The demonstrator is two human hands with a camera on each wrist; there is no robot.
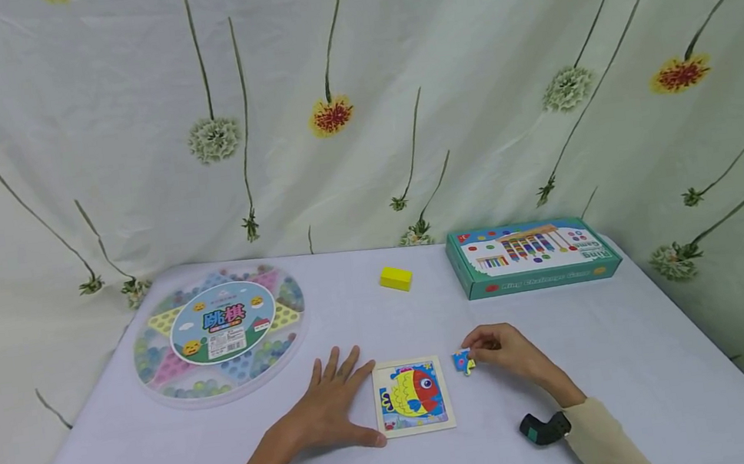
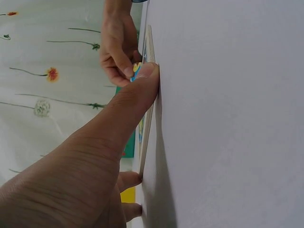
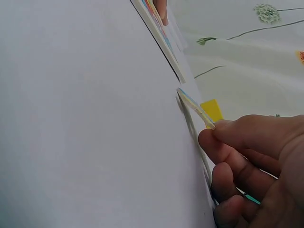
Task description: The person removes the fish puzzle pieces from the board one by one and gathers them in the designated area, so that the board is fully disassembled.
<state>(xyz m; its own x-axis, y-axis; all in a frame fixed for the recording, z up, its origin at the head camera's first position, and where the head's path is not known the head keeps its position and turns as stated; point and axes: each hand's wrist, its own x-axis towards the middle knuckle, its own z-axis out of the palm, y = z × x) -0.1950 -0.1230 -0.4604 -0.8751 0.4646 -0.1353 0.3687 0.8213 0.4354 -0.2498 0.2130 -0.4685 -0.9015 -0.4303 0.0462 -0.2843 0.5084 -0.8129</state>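
Blue puzzle piece (image 1: 460, 362) | free edge toward fish board (image 1: 420, 429) | right hand (image 1: 504, 351) pinching it | left hand (image 1: 333, 405) splayed

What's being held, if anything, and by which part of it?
The right hand pinches a small puzzle piece by its right side. The left hand grips nothing; it is spread against the left side of the fish puzzle.

round label (image 1: 223, 324): "跳棋" | green box (image 1: 534, 257): "Ring Challenge Game"
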